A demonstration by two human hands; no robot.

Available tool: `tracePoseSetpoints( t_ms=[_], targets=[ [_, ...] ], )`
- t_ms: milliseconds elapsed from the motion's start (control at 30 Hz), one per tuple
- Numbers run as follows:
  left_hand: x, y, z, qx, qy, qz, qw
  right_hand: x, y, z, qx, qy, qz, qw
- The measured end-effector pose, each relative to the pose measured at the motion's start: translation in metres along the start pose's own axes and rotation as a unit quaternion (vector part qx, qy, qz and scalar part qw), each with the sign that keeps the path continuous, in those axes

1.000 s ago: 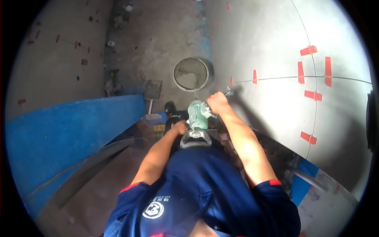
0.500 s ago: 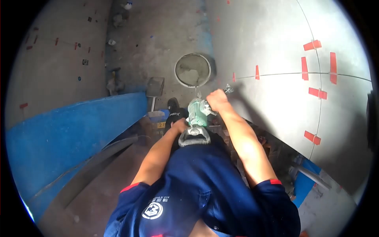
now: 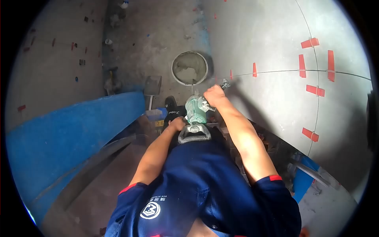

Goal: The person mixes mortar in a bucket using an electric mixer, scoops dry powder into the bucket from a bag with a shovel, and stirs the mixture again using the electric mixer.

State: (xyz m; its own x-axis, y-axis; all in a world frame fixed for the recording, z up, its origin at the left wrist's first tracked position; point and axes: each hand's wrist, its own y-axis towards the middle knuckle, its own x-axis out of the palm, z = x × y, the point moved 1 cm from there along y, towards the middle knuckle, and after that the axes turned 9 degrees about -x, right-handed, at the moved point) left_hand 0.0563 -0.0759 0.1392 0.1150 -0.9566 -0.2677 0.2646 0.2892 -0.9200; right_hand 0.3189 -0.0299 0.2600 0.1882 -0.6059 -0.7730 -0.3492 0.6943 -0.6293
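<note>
In front of my waist is a green handheld power mixer [image 3: 194, 110], its grey rear D-shaped frame [image 3: 194, 134] up against my shirt. Its shaft reaches forward into a round bucket [image 3: 172, 73] that holds wet grey mortar [image 3: 192, 65]. My right hand [image 3: 215, 95] is wrapped round the side handle on the mixer's right. On the other side my left hand [image 3: 178, 123] is closed at the mixer's left side; the grip itself is mostly hidden under the fingers. The lower end of the shaft is out of sight in the mortar.
Large grey wall tiles with red levelling wedges [image 3: 302, 65] stand on the right. A blue-coated wall edge [image 3: 79, 122] runs along the left. A shovel [image 3: 152, 85] lies left of the bucket, near my shoe [image 3: 170, 103] and a yellow tag [image 3: 159, 123].
The view has shifted slightly, so bucket and walls appear a little further left and up. The mixer tilts slightly differently; both hands keep their hold.
</note>
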Motion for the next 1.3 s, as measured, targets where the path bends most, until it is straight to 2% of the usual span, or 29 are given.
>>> tracePoseSetpoints(
  t_ms=[167, 300, 467, 600, 733, 767, 833, 867, 900, 967, 1033, 1167, 1300],
  targets=[
    [-0.016, -0.013, 0.017, 0.005, 0.024, -0.014, 1.000, -0.003, -0.001, 0.000, 0.005, -0.001, 0.000, 1.000],
    [-0.014, -0.014, 0.016, 0.026, -0.032, -0.009, 0.999, -0.013, -0.002, -0.003, 0.004, -0.021, -0.001, 1.000],
    [-0.019, -0.019, 0.024, 0.023, 0.001, -0.011, 1.000, -0.015, 0.000, -0.001, 0.008, -0.051, -0.044, 0.998],
    [-0.014, -0.012, 0.021, 0.041, -0.022, 0.003, 0.999, -0.016, -0.002, -0.001, 0.017, -0.054, -0.004, 0.998],
    [-0.017, -0.012, 0.022, 0.046, -0.006, -0.010, 0.999, -0.020, -0.002, -0.001, 0.007, -0.060, -0.027, 0.998],
    [-0.017, -0.016, 0.022, 0.053, -0.019, 0.013, 0.998, -0.023, -0.003, -0.003, 0.011, -0.066, -0.024, 0.997],
    [-0.017, -0.017, 0.027, 0.055, 0.002, -0.020, 0.998, -0.027, -0.001, -0.003, -0.002, -0.082, -0.043, 0.996],
    [-0.001, 0.004, 0.019, 0.051, -0.016, 0.012, 0.999, -0.029, 0.000, -0.005, 0.001, -0.097, -0.040, 0.994],
    [0.002, 0.008, 0.020, 0.046, -0.009, -0.006, 0.999, -0.030, 0.003, -0.005, 0.002, -0.116, -0.055, 0.992],
    [0.015, 0.021, 0.018, 0.048, -0.012, 0.017, 0.999, -0.031, 0.006, -0.005, -0.017, -0.127, -0.051, 0.990],
    [-0.002, -0.010, 0.036, 0.038, -0.011, 0.005, 0.999, -0.033, 0.010, -0.004, -0.022, -0.127, -0.068, 0.989],
    [0.009, -0.006, 0.040, 0.027, -0.013, 0.067, 0.997, -0.039, 0.009, -0.008, -0.025, -0.165, -0.073, 0.983],
    [0.000, -0.015, 0.045, 0.025, -0.016, 0.045, 0.999, -0.040, 0.011, -0.007, -0.030, -0.161, -0.066, 0.984]
  ],
)
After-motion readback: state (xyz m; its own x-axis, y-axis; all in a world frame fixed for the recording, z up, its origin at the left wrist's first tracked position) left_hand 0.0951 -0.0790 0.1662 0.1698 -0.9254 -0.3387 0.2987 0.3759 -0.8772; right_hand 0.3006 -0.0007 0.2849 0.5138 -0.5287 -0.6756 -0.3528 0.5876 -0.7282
